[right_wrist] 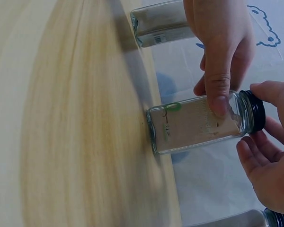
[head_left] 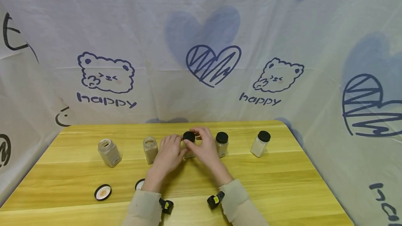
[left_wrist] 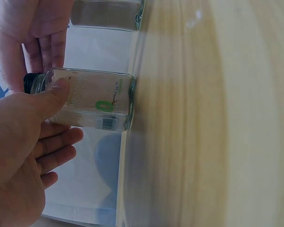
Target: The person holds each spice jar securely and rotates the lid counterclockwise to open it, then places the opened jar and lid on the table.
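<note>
Between my two hands a square glass jar with a black screw lid stands on the table, holding a brownish-grey powder. My left hand grips the glass body, its thumb on the near face just below the neck. With thumb and fingertips, my right hand holds the rim of the black lid. In the left wrist view the jar shows a green mark and a barcode. The lid is still on the jar in every view.
To the left stand two lidless jars of powder, the far-left jar and a nearer jar. Two lids lie upturned: one lid, and another lid partly behind my left arm. Rightward are two black-lidded jars, one close, one farther.
</note>
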Available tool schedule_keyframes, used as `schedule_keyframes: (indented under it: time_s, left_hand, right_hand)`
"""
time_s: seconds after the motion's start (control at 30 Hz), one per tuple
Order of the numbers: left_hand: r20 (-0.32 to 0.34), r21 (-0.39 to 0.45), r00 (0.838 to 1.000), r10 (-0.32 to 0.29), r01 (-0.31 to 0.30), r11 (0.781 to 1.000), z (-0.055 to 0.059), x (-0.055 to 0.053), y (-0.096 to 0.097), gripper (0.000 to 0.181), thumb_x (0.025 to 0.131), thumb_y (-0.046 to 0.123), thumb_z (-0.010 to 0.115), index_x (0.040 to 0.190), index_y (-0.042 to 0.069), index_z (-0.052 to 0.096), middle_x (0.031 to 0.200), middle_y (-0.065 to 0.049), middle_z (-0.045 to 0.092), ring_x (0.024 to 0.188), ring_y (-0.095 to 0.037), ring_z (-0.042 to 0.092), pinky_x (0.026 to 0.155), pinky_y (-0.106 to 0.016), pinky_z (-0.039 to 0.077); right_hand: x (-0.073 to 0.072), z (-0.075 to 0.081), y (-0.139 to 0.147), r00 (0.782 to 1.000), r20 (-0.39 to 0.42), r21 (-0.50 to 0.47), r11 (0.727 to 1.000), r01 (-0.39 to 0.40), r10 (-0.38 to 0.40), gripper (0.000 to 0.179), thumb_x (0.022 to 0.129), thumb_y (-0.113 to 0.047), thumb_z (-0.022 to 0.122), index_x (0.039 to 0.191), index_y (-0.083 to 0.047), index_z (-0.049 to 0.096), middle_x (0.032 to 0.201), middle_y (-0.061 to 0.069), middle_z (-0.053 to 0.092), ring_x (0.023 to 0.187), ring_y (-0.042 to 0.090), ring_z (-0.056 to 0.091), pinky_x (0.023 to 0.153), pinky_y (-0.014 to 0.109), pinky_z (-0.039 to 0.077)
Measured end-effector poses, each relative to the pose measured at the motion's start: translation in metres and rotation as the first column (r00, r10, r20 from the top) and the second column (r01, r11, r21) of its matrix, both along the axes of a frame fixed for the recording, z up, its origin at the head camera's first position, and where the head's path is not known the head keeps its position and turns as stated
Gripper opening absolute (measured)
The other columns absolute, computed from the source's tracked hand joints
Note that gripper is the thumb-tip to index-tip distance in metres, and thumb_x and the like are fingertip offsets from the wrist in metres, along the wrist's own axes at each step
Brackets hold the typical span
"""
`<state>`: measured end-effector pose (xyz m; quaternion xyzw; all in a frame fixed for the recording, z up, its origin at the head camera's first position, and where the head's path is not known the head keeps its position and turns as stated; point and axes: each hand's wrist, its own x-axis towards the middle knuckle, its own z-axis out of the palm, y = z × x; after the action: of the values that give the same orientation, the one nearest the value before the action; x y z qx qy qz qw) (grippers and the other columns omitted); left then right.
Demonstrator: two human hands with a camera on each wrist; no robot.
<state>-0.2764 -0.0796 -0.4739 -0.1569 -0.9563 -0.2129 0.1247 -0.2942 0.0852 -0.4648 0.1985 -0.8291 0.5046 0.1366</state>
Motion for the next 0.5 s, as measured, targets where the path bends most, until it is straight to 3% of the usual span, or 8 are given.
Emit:
schedule_keyframes:
  time_s: [0.5]
  left_hand:
    - [0.011, 0.004, 1.000, 0.003, -0.003, 1.000, -0.0002, -0.0008, 0.0004, 0.049, 0.100, 0.029, 0.072, 0.133, -0.005, 0.060, 0.131, -0.018, 0.060, 0.127, -0.038, 0.051, 0.116, -0.055, 0.035]
  right_hand:
    - [0.0012, 0.0049, 0.0007, 0.998, 0.023, 0.028, 0.998, -0.053, 0.052, 0.035, 0.096, -0.007, 0.071, 0.130, -0.001, 0.069, 0.132, 0.014, 0.062, 0.119, 0.032, 0.063, 0.097, 0.050, 0.056]
